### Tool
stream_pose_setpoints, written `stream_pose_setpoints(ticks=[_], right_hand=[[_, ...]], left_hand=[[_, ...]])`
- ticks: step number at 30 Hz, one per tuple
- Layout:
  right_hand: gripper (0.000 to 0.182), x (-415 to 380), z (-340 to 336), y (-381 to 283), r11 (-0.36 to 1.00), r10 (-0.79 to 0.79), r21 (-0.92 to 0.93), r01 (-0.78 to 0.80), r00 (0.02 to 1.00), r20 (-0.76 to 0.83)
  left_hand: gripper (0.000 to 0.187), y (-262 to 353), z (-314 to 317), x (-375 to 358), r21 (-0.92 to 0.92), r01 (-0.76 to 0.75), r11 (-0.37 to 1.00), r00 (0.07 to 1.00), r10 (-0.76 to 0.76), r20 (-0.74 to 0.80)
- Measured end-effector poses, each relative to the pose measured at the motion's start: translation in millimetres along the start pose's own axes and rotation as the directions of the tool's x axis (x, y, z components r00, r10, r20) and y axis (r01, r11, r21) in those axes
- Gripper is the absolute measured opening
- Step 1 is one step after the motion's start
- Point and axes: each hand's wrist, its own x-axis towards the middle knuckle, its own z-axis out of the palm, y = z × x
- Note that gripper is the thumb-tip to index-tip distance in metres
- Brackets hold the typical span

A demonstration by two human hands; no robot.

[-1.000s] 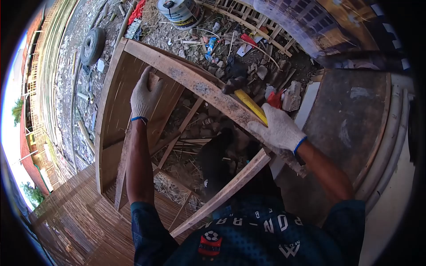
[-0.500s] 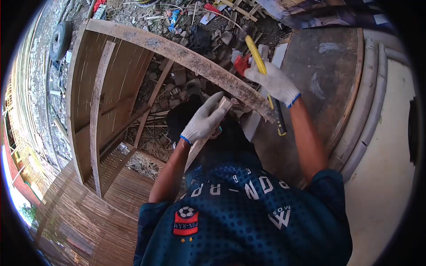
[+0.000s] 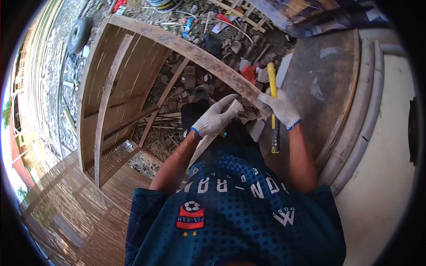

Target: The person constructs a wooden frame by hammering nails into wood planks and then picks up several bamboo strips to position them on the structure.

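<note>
My left hand (image 3: 216, 118), in a white knit glove with a blue cuff, is closed round a narrow wooden batten (image 3: 205, 145). The batten slants up from beside my body, and its cut end shows past my fingers. My right hand (image 3: 284, 110), gloved the same way, grips a hammer (image 3: 273, 82) with a yellow and black handle. The dark hammer head points away from me. My right fingers are at the near end of a long weathered beam (image 3: 208, 59), apparently touching it. That beam forms the top edge of a wooden frame with woven bamboo panels.
A slatted bamboo surface (image 3: 75, 199) lies at lower left. Rubble and scraps cover the ground beyond the frame. A dark board (image 3: 321, 80) and grey pipes (image 3: 368, 97) run along the pale wall at right. A tyre (image 3: 80, 34) lies at far left.
My right hand has come down and nearer to the beam's end with the hammer, whose handle now stands more upright. My left hand still holds the batten. The view has shifted slightly.
</note>
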Motion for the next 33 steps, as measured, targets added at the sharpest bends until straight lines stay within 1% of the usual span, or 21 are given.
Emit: stream_pose_setpoints(ticks=[2, 5, 6, 8, 12, 14, 15, 16, 17, 19, 20, 23, 24, 25, 27, 28, 31, 32, 33], right_hand=[[0.031, 7, -3, 6, 1.000, -0.026, -0.014, 0.025, 1.000, -0.008], [0.028, 0, -2, -3, 1.000, 0.005, -0.028, -0.005, 1.000, 0.015], [0.029, -6, -1, -15, 0.999, 0.038, -0.038, -0.038, 0.999, 0.002], [0.029, -5, 0, -14, 0.999, 0.020, -0.034, -0.020, 1.000, -0.008], [0.030, 0, 2, -6, 0.997, -0.014, -0.073, 0.013, 1.000, -0.013], [0.031, -7, 2, -14, 0.996, 0.036, -0.083, -0.037, 0.999, -0.018], [0.032, -10, 2, -19, 0.994, 0.059, -0.088, -0.060, 0.998, -0.019], [0.035, -9, 1, -16, 0.990, 0.045, -0.132, -0.046, 0.999, -0.012], [0.037, -6, -2, -14, 0.988, -0.017, -0.155, 0.013, 1.000, -0.026], [0.041, -8, -4, -19, 0.969, -0.143, -0.208, 0.130, 0.989, -0.046], [0.049, -11, -13, -25, 0.959, -0.107, -0.268, 0.092, 0.993, -0.044], [0.044, -8, -45, -44, 0.917, -0.027, -0.398, -0.025, 0.992, -0.124], [0.043, -5, -52, -50, 0.974, -0.066, -0.222, 0.039, 0.991, -0.113], [0.043, -3, -54, -62, 0.994, -0.105, -0.037, 0.101, 0.990, -0.098], [0.042, 6, -59, -98, 0.997, -0.080, -0.010, 0.079, 0.992, -0.098], [0.044, 22, -50, -107, 0.978, -0.205, -0.008, 0.206, 0.969, -0.136], [0.044, 58, -21, -161, 0.989, -0.125, 0.079, 0.126, 0.992, -0.020], [0.044, 78, -15, -180, 0.985, -0.164, 0.066, 0.160, 0.985, 0.052], [0.042, 108, -10, -194, 0.980, -0.195, -0.028, 0.198, 0.976, 0.100]], left_hand=[[0.069, 0, 3, 3, 0.013, -0.024, 1.000, 0.999, 0.024, 0.027], [0.068, 4, 5, 1, -0.037, 0.060, 0.998, 0.997, -0.058, 0.057], [0.067, -7, 5, 4, -0.075, 0.044, 0.996, 0.998, -0.041, 0.038], [0.066, -22, 4, 6, -0.151, -0.001, 0.988, 1.000, 0.001, 0.006], [0.066, -23, 5, 7, -0.215, -0.038, 0.976, 0.999, 0.033, -0.025], [0.066, -24, 6, 7, -0.231, -0.032, 0.972, 0.999, 0.030, -0.011], [0.065, -29, 7, 10, -0.231, -0.059, 0.971, 0.998, 0.054, -0.029], [0.065, -35, 8, 14, -0.230, -0.088, 0.969, 0.996, 0.079, -0.046], [0.064, -39, 8, 18, -0.226, -0.120, 0.967, 0.992, 0.108, -0.065], [0.061, -25, 9, 15, -0.237, -0.071, 0.969, 0.997, 0.068, -0.022], [0.061, -17, 9, 16, -0.247, -0.057, 0.967, 0.998, 0.054, -0.021], [0.060, -3, 8, 16, -0.268, -0.036, 0.963, 0.998, 0.024, -0.050], [0.060, -5, 5, 15, -0.248, -0.043, 0.968, 0.998, 0.031, -0.052], [0.061, -7, 3, 15, -0.228, -0.050, 0.972, 0.998, 0.039, -0.054], [0.062, -3, 3, 10, -0.186, -0.026, 0.982, 0.997, 0.013, -0.071], [0.063, 0, 5, 8, -0.222, -0.026, 0.975, 0.997, 0.010, -0.076], [0.063, 6, 14, 3, -0.272, -0.101, 0.957, 0.992, 0.076, -0.101], [0.063, 4, 12, 5, -0.261, -0.091, 0.961, 0.994, 0.071, -0.083], [0.064, -1, 8, 7, -0.251, -0.077, 0.965, 0.996, 0.063, -0.060]])
